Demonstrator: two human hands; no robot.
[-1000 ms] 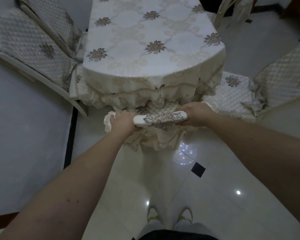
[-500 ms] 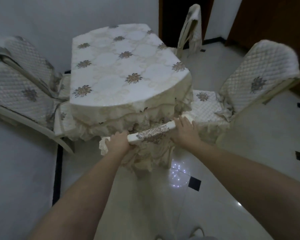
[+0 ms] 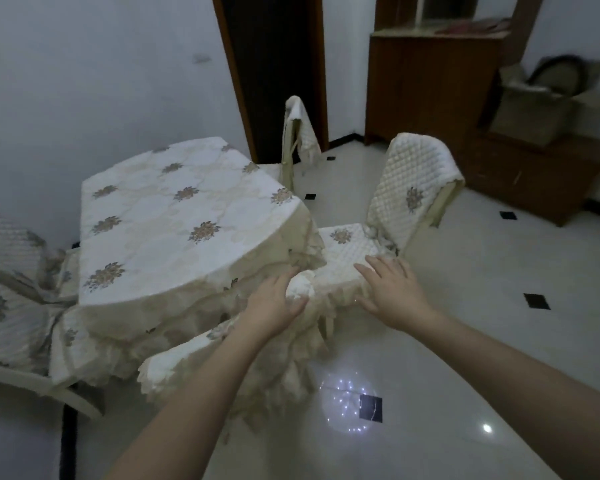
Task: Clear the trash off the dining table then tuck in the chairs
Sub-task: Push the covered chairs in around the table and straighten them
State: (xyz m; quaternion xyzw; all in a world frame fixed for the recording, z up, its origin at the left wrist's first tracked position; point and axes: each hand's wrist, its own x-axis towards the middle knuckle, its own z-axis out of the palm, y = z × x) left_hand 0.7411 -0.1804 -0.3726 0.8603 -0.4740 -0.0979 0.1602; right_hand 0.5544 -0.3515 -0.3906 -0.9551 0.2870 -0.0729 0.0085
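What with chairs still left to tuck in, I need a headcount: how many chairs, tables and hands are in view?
chairs: 5, two of them cut off at the left edge
table: 1
hands, left hand and right hand: 2
Total: 8

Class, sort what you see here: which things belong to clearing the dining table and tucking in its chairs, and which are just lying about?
Belongs to the job:
dining table
quilted chair at the right
near chair by the left hand
far chair
left chairs
right hand

Just lying about:
wooden cabinet
cardboard box
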